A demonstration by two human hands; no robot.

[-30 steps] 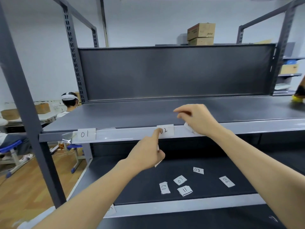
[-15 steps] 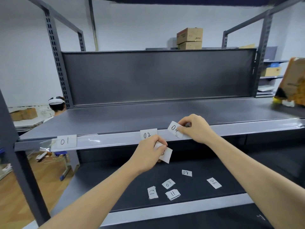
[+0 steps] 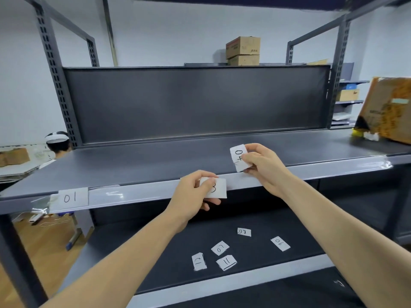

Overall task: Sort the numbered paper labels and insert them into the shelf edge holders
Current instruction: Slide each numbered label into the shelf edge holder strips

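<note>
1. Left hand (image 3: 193,192), in the head view, pinches a label showing a 3 (image 3: 215,188) in front of the shelf edge holder (image 3: 133,195)
2. Right hand (image 3: 263,166) pinches label 04 (image 3: 238,157) upright just above that holder
3. Label 01 (image 3: 72,197) sits in the holder, far left
4. Labels 08 (image 3: 244,231), 06 (image 3: 280,243), 07 (image 3: 220,248), 12 (image 3: 199,261) and 11 (image 3: 226,262) lie loose on the lower shelf (image 3: 255,263)

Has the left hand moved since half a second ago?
Yes. The left hand rose from below the shelf edge holder to in front of it.
</note>
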